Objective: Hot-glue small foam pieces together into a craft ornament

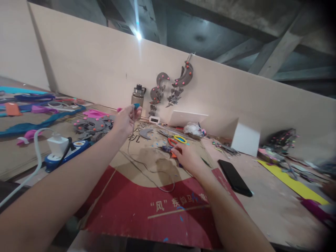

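Observation:
Raised in front of the bottle, my left hand point(129, 118) pinches a small blue piece point(136, 105). A thin grey cord point(156, 172) hangs from the same fingers and loops over the red and tan cardboard sheet point(126, 210). Low over the cardboard, my right hand point(187, 158) has its fingers closed beside a dark, speckled bundle point(166, 149) and something orange; its grip is partly hidden. Just beyond it lie scissors with red and yellow handles point(180, 139). A grey crescent cutout point(146, 133) rests on the cardboard between the hands.
A blue power strip point(67, 154) with a white plug stands at left, near grey crescents with pink dots point(90, 126). A black phone point(234, 177) lies at right, before a yellow strip point(291, 180). A bottle point(137, 96) and hanging grey ornaments point(185, 75) are at the back wall.

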Demonstrator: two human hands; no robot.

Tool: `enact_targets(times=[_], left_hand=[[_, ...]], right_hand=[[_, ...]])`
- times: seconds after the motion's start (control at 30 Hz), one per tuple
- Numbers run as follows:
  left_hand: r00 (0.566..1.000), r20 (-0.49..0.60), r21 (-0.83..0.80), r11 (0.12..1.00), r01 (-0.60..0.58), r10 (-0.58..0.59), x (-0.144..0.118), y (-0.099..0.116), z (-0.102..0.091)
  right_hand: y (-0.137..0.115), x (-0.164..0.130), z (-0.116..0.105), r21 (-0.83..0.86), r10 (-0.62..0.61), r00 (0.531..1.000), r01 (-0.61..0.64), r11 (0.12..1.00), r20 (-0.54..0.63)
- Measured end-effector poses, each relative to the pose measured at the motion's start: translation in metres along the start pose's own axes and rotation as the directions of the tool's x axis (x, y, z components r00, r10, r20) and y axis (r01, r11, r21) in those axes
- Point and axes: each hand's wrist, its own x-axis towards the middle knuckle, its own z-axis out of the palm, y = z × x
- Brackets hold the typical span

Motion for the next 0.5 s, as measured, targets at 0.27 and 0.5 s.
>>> enact_targets(times=[0.27, 0.5], left_hand=[[0.969, 0.246, 0.136, 0.991, -0.008, -0.026, -0.026, -0.021, 0.001], [0.928, 0.329, 0.386, 0.922, 0.038, -0.176, -0.048, -0.044, 0.001]], right_hand=[[0.033, 0.016, 0.02, -0.304, 0.261, 0.958, -0.215, 0.928, 0.12], [0.044, 0.029, 0.029, 0.099, 0.351, 0.936, -0.353, 0.93, 0.034]])
